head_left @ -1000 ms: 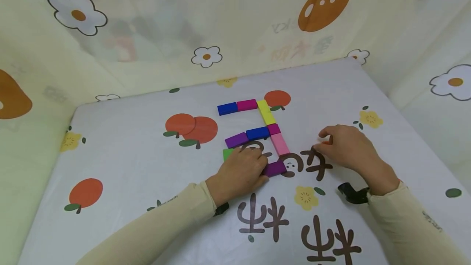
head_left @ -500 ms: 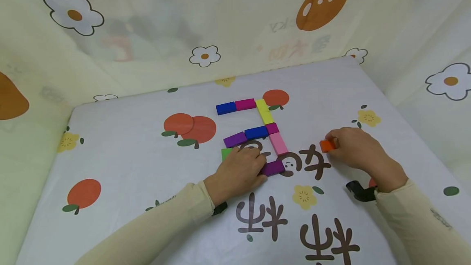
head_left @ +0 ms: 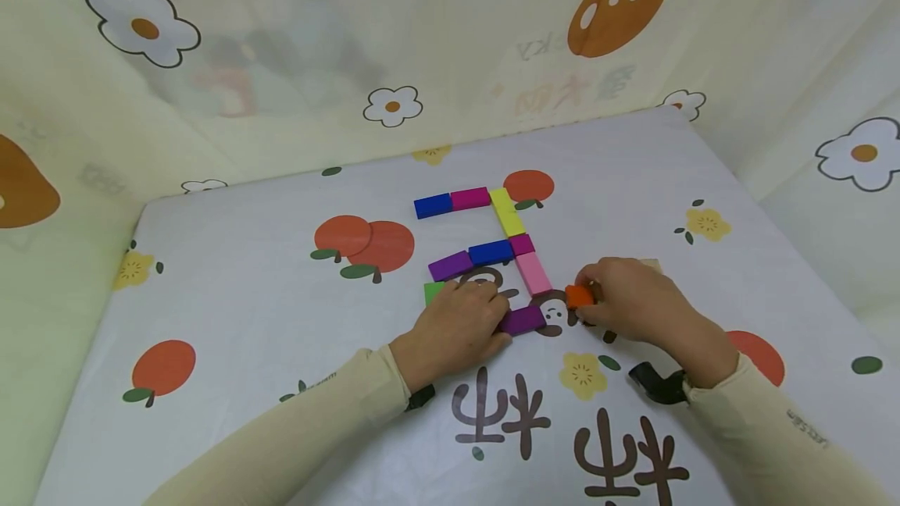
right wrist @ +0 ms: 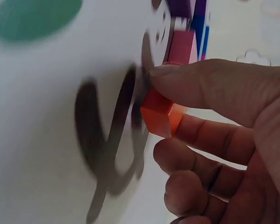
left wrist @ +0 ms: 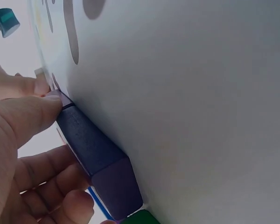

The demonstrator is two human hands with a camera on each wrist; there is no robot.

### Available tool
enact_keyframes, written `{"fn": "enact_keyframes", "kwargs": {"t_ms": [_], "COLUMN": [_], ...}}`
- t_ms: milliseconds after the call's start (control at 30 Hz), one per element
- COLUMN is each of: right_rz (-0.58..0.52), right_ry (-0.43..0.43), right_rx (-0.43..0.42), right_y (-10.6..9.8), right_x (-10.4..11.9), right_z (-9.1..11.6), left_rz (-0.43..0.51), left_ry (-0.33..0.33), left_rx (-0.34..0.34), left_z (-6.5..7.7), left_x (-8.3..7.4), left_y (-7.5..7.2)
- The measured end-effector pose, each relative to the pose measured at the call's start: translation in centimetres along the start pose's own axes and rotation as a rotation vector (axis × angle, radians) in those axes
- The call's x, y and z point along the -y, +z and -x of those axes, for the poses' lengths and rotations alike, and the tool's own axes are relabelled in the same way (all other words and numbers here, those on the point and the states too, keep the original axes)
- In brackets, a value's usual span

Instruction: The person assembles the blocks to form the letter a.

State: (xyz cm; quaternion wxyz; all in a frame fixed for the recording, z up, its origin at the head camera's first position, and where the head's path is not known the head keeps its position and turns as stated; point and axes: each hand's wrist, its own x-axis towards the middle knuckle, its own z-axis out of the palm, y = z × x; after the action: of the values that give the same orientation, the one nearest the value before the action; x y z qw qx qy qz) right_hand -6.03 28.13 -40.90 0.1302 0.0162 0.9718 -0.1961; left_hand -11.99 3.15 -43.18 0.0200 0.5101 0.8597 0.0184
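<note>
Several coloured blocks lie end to end on the tablecloth in the head view. Between a green block [head_left: 432, 292] and a purple block [head_left: 523, 320], my left hand [head_left: 453, 326] covers part of the lowest row. The left wrist view has its thumb on the purple block's end, beside a dark blue block [left wrist: 91, 137], with fingers curled along the far side. My right hand [head_left: 636, 299] pinches an orange block [head_left: 580, 297] between thumb and fingers, just right of the pink block [head_left: 533, 274] and the purple block. A pale block [head_left: 652, 265] is partly hidden behind that hand.
Above are a blue block [head_left: 433, 206], a magenta block [head_left: 469, 198] and a yellow block [head_left: 508, 212]. A middle row holds another purple block [head_left: 451, 265] and a blue block [head_left: 491, 253]. The patterned tablecloth [head_left: 246, 295] meets a hanging curtain [head_left: 281, 100] behind.
My right hand first shifts slightly right, then moves left with the orange block, towards the pink and purple blocks. The pale block comes into sight behind it. My left hand stays in place.
</note>
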Motion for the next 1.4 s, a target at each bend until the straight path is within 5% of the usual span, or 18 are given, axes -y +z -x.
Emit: {"fn": "enact_keyframes", "kwargs": {"t_ms": [267,700,967,1400], "right_rz": [0.028,0.027,0.027,0.002], "right_ry": [-0.093,-0.083,-0.084,-0.095], "right_rx": [-0.031,-0.005,0.0,0.009], "right_y": [1.1,2.0,2.1,2.1], "right_x": [1.7,3.0,3.3,2.9], "right_z": [0.0,-0.3,-0.4,-0.4], "left_rz": [0.0,0.034,0.036,0.056], "left_ry": [0.004,0.006,0.043,0.048], "left_rx": [0.004,0.1,0.096,0.097], "left_z": [0.2,1.1,2.8,2.9], "left_x": [0.2,1.8,3.4,3.3], "left_y": [0.1,-1.0,-1.0,-0.8]}}
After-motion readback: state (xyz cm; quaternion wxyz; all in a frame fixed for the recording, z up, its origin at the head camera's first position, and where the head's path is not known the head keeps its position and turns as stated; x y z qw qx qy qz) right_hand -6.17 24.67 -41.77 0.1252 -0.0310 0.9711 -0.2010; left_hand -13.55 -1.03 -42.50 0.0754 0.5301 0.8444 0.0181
